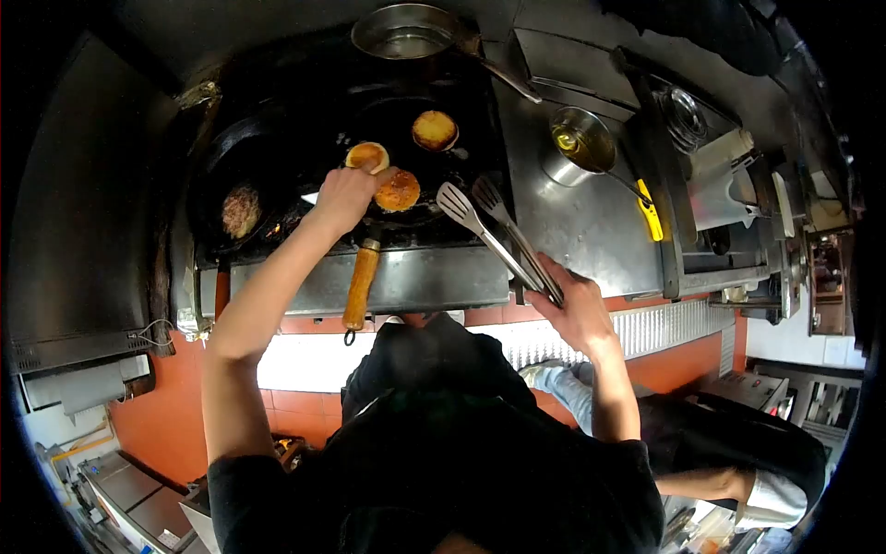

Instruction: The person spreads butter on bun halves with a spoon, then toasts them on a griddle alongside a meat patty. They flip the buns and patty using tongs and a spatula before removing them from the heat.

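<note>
My left hand (pixel 343 201) reaches over the dark pan on the stove, its fingertips closed at the edge of a seeded burger bun top (pixel 398 192). Just behind those fingers lies another toasted bun half (pixel 367 156), partly covered by them. A third browned bun half (pixel 435 131) sits farther back on the right. My right hand (pixel 579 309) grips metal tongs (pixel 494 231), whose slotted ends are apart and point toward the pan with nothing between them. A small white piece (pixel 310 198) shows beside my left hand; I cannot make out what it is.
A meat patty (pixel 242 211) cooks in a pan at the left. A wooden pan handle (pixel 361 286) sticks out over the stove's front edge. Behind is an empty-looking pan (pixel 406 42). Right: a pot of yellow liquid (pixel 583 138) and a yellow-handled tool (pixel 650 212). Another person's arm (pixel 701 484) is close by.
</note>
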{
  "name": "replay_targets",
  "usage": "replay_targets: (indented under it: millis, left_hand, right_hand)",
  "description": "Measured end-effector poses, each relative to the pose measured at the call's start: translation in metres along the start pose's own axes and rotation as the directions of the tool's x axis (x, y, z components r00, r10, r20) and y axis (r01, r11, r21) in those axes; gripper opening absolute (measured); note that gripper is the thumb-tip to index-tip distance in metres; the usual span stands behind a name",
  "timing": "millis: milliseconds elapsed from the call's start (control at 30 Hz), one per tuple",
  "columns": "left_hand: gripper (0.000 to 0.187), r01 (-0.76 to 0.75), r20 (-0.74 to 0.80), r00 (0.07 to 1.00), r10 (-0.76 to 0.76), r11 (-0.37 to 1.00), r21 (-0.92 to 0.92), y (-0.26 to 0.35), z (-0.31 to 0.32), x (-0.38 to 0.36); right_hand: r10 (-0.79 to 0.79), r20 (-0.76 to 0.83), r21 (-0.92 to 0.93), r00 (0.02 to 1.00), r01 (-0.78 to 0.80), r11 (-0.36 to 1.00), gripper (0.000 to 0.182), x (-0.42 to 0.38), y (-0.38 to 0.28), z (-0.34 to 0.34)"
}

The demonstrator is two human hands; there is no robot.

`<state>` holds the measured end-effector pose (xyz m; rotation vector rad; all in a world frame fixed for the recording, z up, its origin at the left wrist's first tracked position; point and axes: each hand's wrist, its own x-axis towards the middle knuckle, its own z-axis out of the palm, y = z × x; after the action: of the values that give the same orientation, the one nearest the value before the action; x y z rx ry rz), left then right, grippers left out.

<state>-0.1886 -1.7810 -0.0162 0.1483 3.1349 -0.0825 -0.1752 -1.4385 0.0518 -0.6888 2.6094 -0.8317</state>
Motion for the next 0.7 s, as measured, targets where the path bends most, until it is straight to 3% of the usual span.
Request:
replay_targets:
  millis: [33,100,133,267,367,467,500,567,667,700]
  left_hand:
    - [0.045,-0.066,-0.034,0.997,0.067,0.997,0.028,0.003,0.004,0.006]
    - [0.044,-0.154,-0.061,0.986,0.154,0.988,0.007,0.003,0.016,0.017]
    - [0.044,-0.227,-0.087,0.970,0.225,0.974,-0.012,0.001,0.022,0.022]
    - [0.040,-0.297,-0.021,0.955,0.296,0.950,-0.099,0.001,0.029,0.039]
    - [0.037,-0.207,0.095,0.970,0.222,0.968,-0.141,0.006,0.027,0.047]
    - [0.043,-0.020,-0.088,0.996,0.001,0.978,-0.207,0.019,0.023,0.048]
    - [0.043,-0.020,-0.087,0.996,0.003,0.979,-0.203,0.014,0.013,0.048]
    - [0.040,0.142,-0.062,0.985,-0.159,0.965,-0.219,0.001,-0.007,0.044]
    - [0.041,0.118,-0.051,0.991,-0.120,0.992,-0.045,-0.051,0.023,0.044]
    - [0.045,0.125,0.050,0.991,-0.125,0.992,0.012,-0.062,0.032,0.045]
  right_hand:
    - [0.037,-0.005,0.017,0.999,-0.037,0.999,0.052,-0.007,0.002,0.000]
    - [-0.061,-0.108,0.019,0.992,0.064,0.998,0.052,-0.020,0.015,0.007]
    - [0.014,-0.090,0.116,0.996,-0.004,0.993,0.053,-0.025,0.014,0.007]
    - [0.163,-0.061,0.122,0.985,-0.155,0.980,0.054,-0.041,0.014,0.002]
    - [0.149,-0.121,0.104,0.981,-0.137,0.985,0.055,-0.048,0.022,0.006]
    - [0.197,-0.110,0.121,0.974,-0.184,0.975,0.055,-0.051,0.018,0.003]
    - [0.236,-0.089,0.133,0.968,-0.224,0.965,0.055,-0.050,0.017,0.002]
    - [0.250,-0.092,0.138,0.964,-0.236,0.962,0.056,-0.052,0.020,0.002]
    - [0.264,-0.088,0.140,0.961,-0.250,0.958,0.056,-0.053,0.024,0.003]
    - [0.268,-0.086,0.142,0.960,-0.254,0.957,0.056,-0.053,0.025,0.003]
